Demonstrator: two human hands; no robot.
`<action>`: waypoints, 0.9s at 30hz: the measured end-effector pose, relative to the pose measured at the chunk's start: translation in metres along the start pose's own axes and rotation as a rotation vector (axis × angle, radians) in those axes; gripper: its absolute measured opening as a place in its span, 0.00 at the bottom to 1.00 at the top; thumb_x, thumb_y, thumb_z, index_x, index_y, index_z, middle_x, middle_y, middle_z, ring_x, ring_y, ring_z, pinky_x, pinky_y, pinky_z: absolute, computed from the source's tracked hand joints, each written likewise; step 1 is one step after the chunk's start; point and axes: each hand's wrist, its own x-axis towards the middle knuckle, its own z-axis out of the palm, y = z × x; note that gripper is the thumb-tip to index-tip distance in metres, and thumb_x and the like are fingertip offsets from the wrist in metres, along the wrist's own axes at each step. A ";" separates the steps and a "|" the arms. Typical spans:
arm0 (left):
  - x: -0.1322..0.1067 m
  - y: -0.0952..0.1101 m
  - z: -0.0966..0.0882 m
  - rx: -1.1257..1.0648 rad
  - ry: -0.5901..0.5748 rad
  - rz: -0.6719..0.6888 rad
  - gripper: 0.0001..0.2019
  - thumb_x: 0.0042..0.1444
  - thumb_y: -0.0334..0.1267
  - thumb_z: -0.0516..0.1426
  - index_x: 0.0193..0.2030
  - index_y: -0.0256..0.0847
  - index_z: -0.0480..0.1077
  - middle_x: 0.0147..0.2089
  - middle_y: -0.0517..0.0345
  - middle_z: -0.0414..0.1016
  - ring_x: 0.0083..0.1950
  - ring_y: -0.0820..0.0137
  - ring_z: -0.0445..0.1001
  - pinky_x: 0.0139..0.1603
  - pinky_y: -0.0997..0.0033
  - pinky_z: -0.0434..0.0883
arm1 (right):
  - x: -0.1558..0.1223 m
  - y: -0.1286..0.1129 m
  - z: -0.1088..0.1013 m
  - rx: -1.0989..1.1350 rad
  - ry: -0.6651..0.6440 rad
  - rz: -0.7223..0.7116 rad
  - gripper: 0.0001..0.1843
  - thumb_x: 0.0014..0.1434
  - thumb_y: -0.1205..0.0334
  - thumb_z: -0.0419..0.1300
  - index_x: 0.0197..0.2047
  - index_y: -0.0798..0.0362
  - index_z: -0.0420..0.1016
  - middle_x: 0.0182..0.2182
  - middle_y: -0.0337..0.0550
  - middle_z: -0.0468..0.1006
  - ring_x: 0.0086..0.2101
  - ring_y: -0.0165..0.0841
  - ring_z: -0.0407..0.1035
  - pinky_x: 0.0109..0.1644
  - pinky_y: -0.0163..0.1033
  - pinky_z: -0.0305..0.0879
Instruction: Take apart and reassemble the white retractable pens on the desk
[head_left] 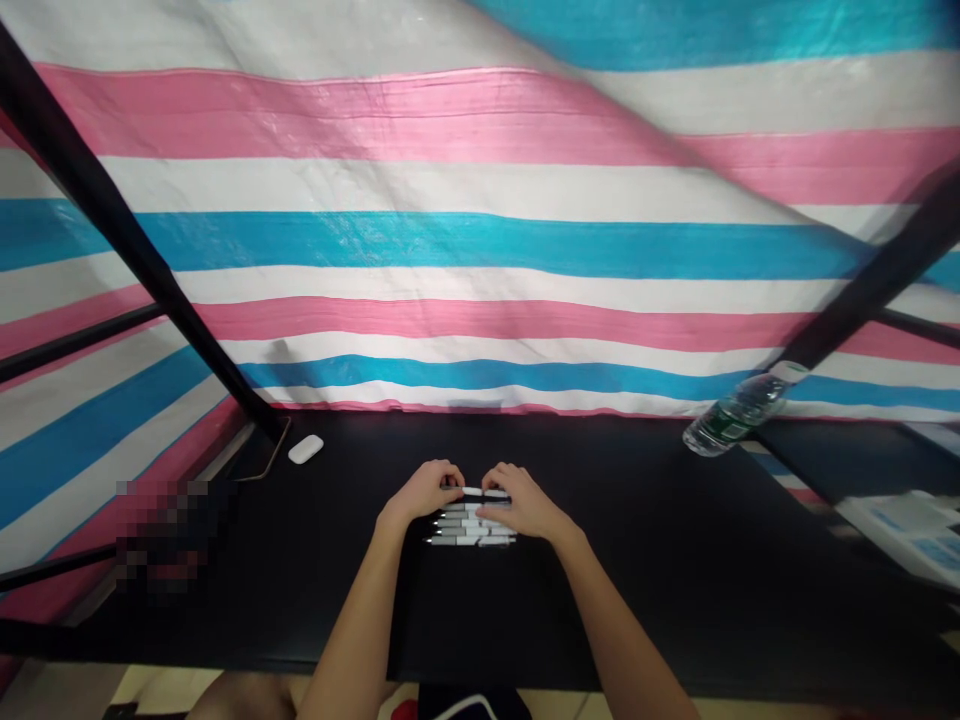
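Note:
My left hand (427,490) and my right hand (526,503) are over the middle of the black table, fingers bent. Between them is a white pen (472,491), lying crosswise at the far end of a row. The left fingertips pinch its left end, while the right thumb and fingers close on its right part. Nearer to me, several white and grey pens (454,541) lie side by side, roughly parallel, with their tips to the left. My right hand covers part of the upper pens in this row.
On the black table (315,590), a small white rounded case (306,449) lies at the back left. A clear green-labelled bottle (739,412) leans at the back right. Black frame posts (142,250) flank the striped sheet (450,240) behind. White printed items (904,530) are at far right.

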 end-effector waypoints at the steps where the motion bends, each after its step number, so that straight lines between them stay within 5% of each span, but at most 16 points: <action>1: 0.001 0.000 0.001 -0.005 0.017 -0.002 0.08 0.51 0.39 0.56 0.32 0.40 0.76 0.31 0.57 0.72 0.33 0.69 0.69 0.35 0.71 0.64 | 0.001 0.003 0.002 0.006 0.053 0.033 0.11 0.56 0.53 0.61 0.40 0.48 0.70 0.36 0.40 0.71 0.39 0.35 0.65 0.47 0.43 0.59; 6: 0.009 -0.003 0.010 -0.058 0.129 -0.046 0.13 0.56 0.42 0.51 0.33 0.41 0.75 0.33 0.57 0.77 0.34 0.68 0.71 0.36 0.71 0.64 | 0.010 0.025 0.010 0.001 0.266 0.181 0.09 0.59 0.62 0.55 0.43 0.51 0.73 0.30 0.41 0.70 0.34 0.35 0.65 0.43 0.42 0.62; 12: 0.026 -0.014 0.014 -0.185 0.248 -0.116 0.13 0.56 0.44 0.52 0.31 0.40 0.74 0.28 0.59 0.76 0.33 0.69 0.72 0.37 0.71 0.66 | 0.018 0.038 0.015 0.064 0.356 0.186 0.10 0.57 0.57 0.55 0.32 0.50 0.76 0.26 0.39 0.71 0.28 0.34 0.65 0.35 0.39 0.62; 18: 0.044 -0.023 0.010 -0.494 0.248 -0.063 0.12 0.53 0.44 0.56 0.37 0.38 0.71 0.30 0.58 0.75 0.33 0.71 0.73 0.40 0.70 0.69 | 0.032 0.050 0.016 0.410 0.477 0.353 0.10 0.52 0.54 0.57 0.31 0.51 0.75 0.23 0.38 0.75 0.26 0.33 0.68 0.32 0.37 0.63; 27: 0.048 -0.031 0.022 -0.698 0.398 -0.071 0.14 0.52 0.47 0.59 0.36 0.38 0.67 0.30 0.56 0.77 0.35 0.69 0.76 0.43 0.67 0.69 | 0.040 0.057 0.008 0.787 0.499 0.387 0.16 0.47 0.51 0.62 0.34 0.55 0.76 0.28 0.45 0.78 0.26 0.33 0.70 0.24 0.34 0.60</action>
